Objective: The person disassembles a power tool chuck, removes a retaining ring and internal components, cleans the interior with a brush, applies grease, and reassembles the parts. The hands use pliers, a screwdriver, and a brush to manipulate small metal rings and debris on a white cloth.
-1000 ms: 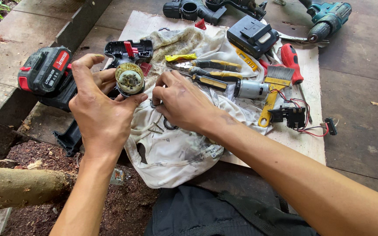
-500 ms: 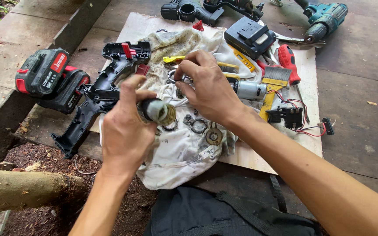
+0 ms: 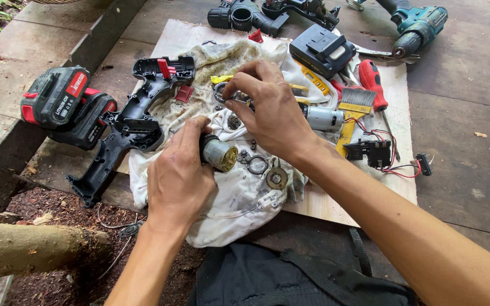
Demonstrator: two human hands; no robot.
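Grip: the left hand [image 3: 178, 175] is wrapped around a small cylindrical metal drill part [image 3: 220, 154], fingers curled over its dark rear, brassy round end left bare. The right hand [image 3: 273, 113] pinches a small ring-shaped piece [image 3: 235, 97] between its fingertips, a little above the cloth (what exactly the piece is, I cannot tell).

Where it is: the cylinder lies low over the stained white cloth [image 3: 228, 204], near the cloth's middle, just beside a toothed ring [image 3: 257, 165] and a round disc [image 3: 277, 178].

Handling: by my judgement the cylinder is dense for its size, stiff, and probably greasy, so slippery; best held around the barrel, as now, not by the end face. The pinched ring looks light and easy to drop.

Axis: the cylinder's long axis runs roughly left to right, tilted slightly down, its brassy end pointing right, toward the loose rings.

Nearest: a dark bag [image 3: 290, 277] at the bottom edge.

Middle: a black drill housing half [image 3: 126, 124] at the cloth's left; beyond it two red-and-black battery packs [image 3: 66, 105]. Right of the hands, a silver motor [image 3: 324, 119], a yellow brush [image 3: 351, 110], a red-handled screwdriver [image 3: 372, 82], a wired switch [image 3: 376, 153].

Far: a black battery block [image 3: 321, 50], another dark drill body [image 3: 245, 14], a teal drill [image 3: 418, 28].
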